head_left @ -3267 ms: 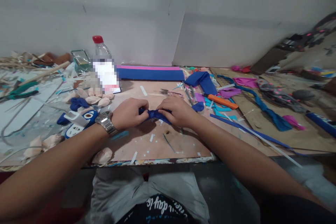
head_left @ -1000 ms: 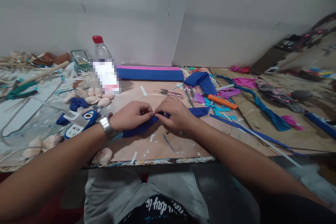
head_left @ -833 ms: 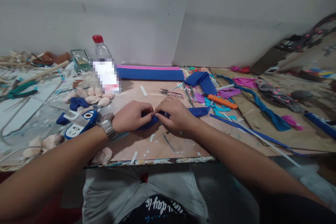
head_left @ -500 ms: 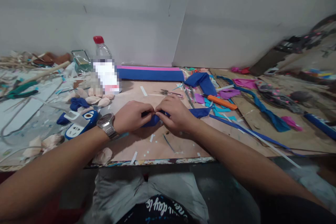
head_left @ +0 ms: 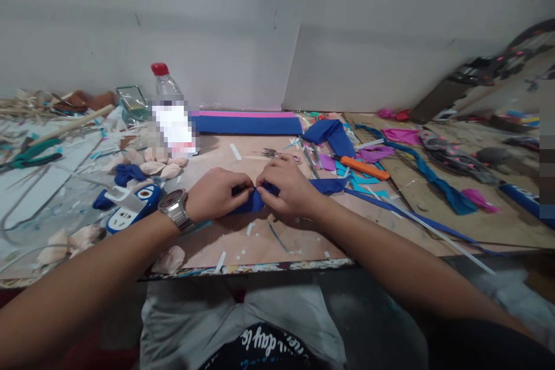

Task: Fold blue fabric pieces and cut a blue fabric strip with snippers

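Note:
My left hand point(head_left: 217, 192) and my right hand point(head_left: 287, 185) meet over the middle of the brown work board point(head_left: 243, 231). Both pinch a strip of dark blue crepe paper point(head_left: 251, 202), fingertips almost touching. The strip runs on to the right under my right hand and shows again as a blue tail point(head_left: 329, 185). A metal watch point(head_left: 176, 208) sits on my left wrist.
A clear bottle with a red cap point(head_left: 167, 107) stands at the back left. A blue and pink foam block point(head_left: 247, 121) lies by the wall. An orange cutter point(head_left: 364, 167), a blue and white power strip point(head_left: 130, 211), green pliers point(head_left: 32, 153) and paper scraps lie around.
The blue strip has been gathered tighter between my fingers; less of it shows to the left of my hands than a second ago. The hands stay in the same spot.

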The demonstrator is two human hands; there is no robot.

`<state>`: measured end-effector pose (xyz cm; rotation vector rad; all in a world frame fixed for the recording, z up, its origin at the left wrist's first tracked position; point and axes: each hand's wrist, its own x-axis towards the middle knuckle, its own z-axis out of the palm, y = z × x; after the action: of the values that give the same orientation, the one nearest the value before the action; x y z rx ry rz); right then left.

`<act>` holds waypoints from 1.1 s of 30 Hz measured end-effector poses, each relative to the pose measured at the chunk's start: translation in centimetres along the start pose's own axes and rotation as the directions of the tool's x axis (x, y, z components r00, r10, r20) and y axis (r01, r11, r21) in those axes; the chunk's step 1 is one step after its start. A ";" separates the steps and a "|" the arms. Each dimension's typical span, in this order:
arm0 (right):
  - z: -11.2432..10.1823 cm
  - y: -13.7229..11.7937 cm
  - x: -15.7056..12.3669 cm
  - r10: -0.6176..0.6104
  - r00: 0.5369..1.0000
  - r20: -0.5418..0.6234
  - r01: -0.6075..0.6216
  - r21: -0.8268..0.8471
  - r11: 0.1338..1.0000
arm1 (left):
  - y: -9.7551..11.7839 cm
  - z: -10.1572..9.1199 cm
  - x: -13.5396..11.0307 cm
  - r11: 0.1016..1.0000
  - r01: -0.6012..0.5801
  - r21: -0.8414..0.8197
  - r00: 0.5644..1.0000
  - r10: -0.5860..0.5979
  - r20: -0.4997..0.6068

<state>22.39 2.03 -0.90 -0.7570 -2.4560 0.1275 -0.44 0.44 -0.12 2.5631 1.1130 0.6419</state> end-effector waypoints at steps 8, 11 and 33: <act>0.1 -0.2 0.0 0.021 0.999 0.031 -0.022 0.021 1.000 | 0.0 -0.3 0.1 0.999 -0.002 -0.052 0.999 0.003 0.033; 0.1 -0.2 0.0 0.026 0.999 0.028 -0.026 0.023 0.999 | 0.0 -0.5 0.1 0.998 0.005 -0.063 1.000 -0.004 0.027; -0.1 -0.1 0.1 0.035 0.998 0.056 -0.034 -0.009 0.999 | -0.2 -0.7 0.2 0.992 0.104 -0.067 0.990 -0.097 0.100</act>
<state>22.34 2.00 -0.76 -0.8098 -2.4983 0.1544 -0.78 0.78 0.47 2.4322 1.1572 0.5186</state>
